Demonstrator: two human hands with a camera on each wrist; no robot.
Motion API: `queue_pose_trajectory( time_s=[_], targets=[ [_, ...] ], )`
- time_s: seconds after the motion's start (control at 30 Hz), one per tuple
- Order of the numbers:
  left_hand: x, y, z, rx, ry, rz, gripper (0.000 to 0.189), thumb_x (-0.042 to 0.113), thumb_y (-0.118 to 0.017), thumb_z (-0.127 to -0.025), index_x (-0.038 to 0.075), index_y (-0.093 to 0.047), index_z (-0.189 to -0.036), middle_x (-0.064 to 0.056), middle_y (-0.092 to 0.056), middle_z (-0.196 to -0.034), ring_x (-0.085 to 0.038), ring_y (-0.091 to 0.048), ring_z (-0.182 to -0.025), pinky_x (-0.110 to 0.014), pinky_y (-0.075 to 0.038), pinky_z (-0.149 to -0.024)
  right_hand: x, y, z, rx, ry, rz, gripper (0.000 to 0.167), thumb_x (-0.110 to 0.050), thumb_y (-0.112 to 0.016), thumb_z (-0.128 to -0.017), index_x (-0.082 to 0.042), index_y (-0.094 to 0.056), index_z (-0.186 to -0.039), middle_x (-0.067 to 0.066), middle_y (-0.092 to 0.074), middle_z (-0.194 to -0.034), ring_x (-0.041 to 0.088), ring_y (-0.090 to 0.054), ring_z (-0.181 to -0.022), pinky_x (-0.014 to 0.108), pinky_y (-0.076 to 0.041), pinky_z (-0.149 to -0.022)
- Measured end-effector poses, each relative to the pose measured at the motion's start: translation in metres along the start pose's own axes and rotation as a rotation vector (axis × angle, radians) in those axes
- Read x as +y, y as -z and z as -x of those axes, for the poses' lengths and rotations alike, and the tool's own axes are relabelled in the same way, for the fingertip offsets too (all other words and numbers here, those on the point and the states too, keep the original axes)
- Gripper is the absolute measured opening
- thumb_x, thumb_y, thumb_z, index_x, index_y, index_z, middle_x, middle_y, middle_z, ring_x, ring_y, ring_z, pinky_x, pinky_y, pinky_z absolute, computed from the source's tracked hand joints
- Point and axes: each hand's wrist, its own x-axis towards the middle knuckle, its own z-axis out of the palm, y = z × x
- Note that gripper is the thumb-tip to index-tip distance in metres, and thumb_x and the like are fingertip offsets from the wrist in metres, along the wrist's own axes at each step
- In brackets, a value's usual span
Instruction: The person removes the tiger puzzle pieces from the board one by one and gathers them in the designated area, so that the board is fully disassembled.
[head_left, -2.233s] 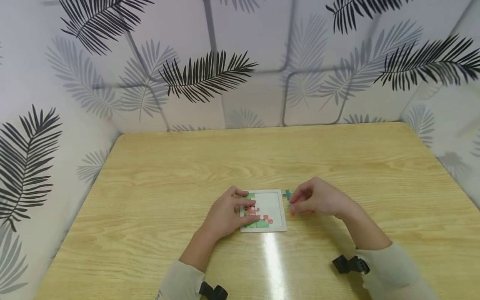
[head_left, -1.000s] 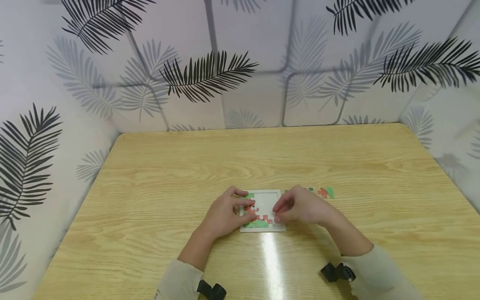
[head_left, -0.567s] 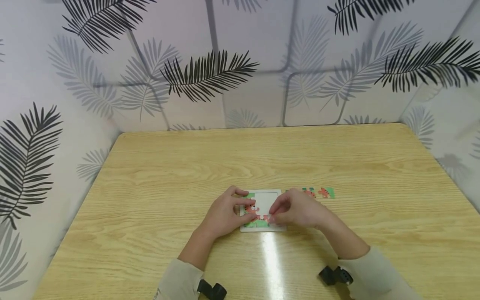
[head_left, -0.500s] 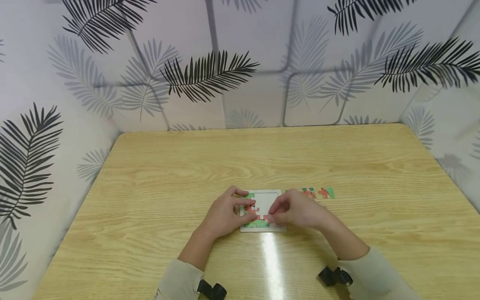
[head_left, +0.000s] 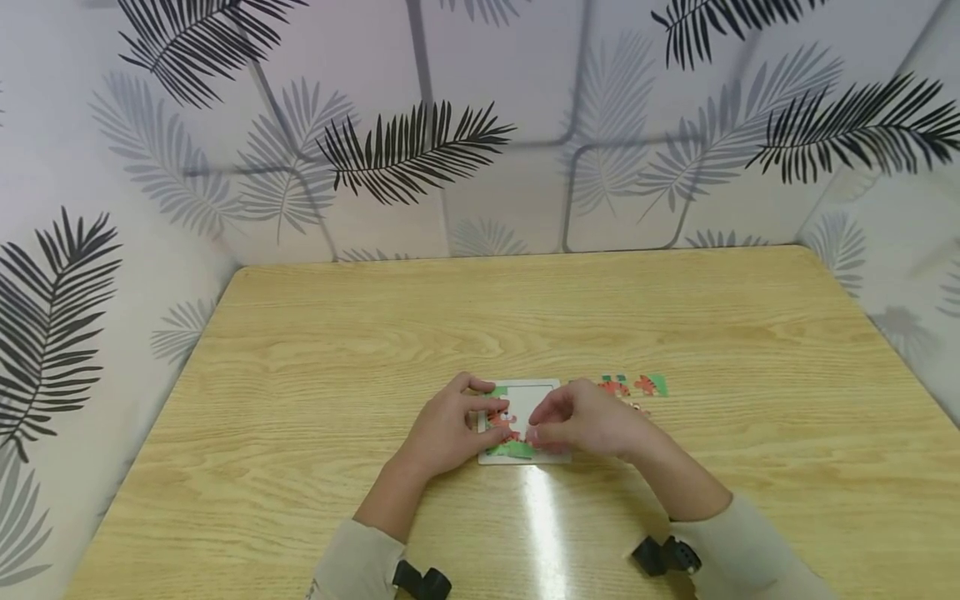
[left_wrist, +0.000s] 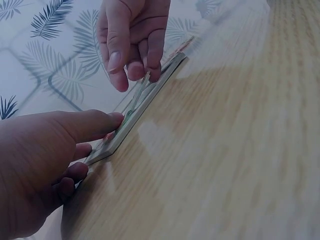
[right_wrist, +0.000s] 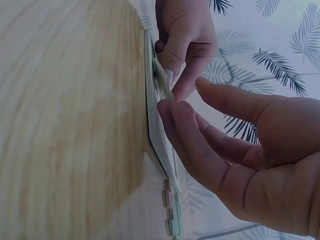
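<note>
Puzzle is flat on the table, part filled. Tilted piece there touches R hand fingertips; fingers loosely bent, thumb apart, so no pinch afaict. L hand has fingers spread over the left side, prob to steady it. Loose pcs nearby, prob for easy reach.

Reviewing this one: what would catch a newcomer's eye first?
Probably the bold black leaf prints on the pale backdrop behind the table. Next, the left hand and right hand, meeting over a small puzzle frame near the table's middle. Loose red-and-green pieces lie to the frame's right.
</note>
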Motion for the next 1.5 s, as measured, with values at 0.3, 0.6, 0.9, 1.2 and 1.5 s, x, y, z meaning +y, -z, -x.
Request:
queue_pose_trajectory(
  time_s=[0.3,0.6,0.9,1.2,1.5],
  targets=[
    [0.000,0.001,0.000,0.006,-0.012,-0.016,0.032,0.028,-0.080,-0.086,0.017,-0.077,-0.115,-0.002,-0.060,-0.126,-0.003,-0.050,-0.069,-0.021,-0.044,-0.066,0.001,-0.003,-0.003,0.005,-0.004,-0.022,0.023,-0.010,-0.079,-0.084,-0.001,-0.072,-0.103,0.007,-0.071,-0.095,0.017,-0.065,-0.086,0.030,-0.053,-0.074],
    [0.001,0.001,0.000,-0.015,0.020,-0.023,0.032,0.029,-0.079,-0.086,0.020,-0.077,-0.117,0.000,-0.060,-0.127,-0.006,-0.050,-0.072,-0.023,-0.044,-0.069,0.000,0.006,0.003,0.003,0.055,-0.001,0.014,-0.005,-0.076,-0.085,-0.002,-0.075,-0.099,0.006,-0.075,-0.090,0.016,-0.069,-0.083,0.031,-0.055,-0.075],
    [0.003,0.001,0.000,-0.012,0.018,-0.017,0.034,0.031,-0.079,-0.086,0.018,-0.076,-0.118,-0.001,-0.060,-0.128,-0.005,-0.049,-0.070,-0.022,-0.043,-0.067,0.003,0.019,0.007,-0.071,0.085,-0.030,0.013,-0.005,-0.074,-0.087,0.001,-0.077,-0.098,0.009,-0.076,-0.091,0.015,-0.068,-0.082,0.033,-0.057,-0.074],
    [0.002,0.000,0.001,-0.027,0.031,-0.017,0.036,0.033,-0.079,-0.087,0.018,-0.076,-0.119,-0.001,-0.059,-0.129,-0.004,-0.048,-0.070,-0.022,-0.043,-0.066,0.005,0.036,0.014,-0.067,0.060,-0.086,0.019,-0.006,-0.076,-0.087,0.004,-0.076,-0.102,0.010,-0.075,-0.098,0.013,-0.069,-0.088,0.031,-0.059,-0.078],
    [0.003,0.000,0.001,-0.019,0.030,-0.018,0.034,0.032,-0.079,-0.087,0.019,-0.076,-0.118,0.000,-0.059,-0.128,-0.004,-0.047,-0.070,-0.022,-0.042,-0.065,0.007,0.051,0.019,-0.050,0.061,-0.036,0.020,-0.009,-0.074,-0.089,0.002,-0.076,-0.106,0.010,-0.073,-0.098,0.017,-0.069,-0.088,0.036,-0.058,-0.077]
  ],
)
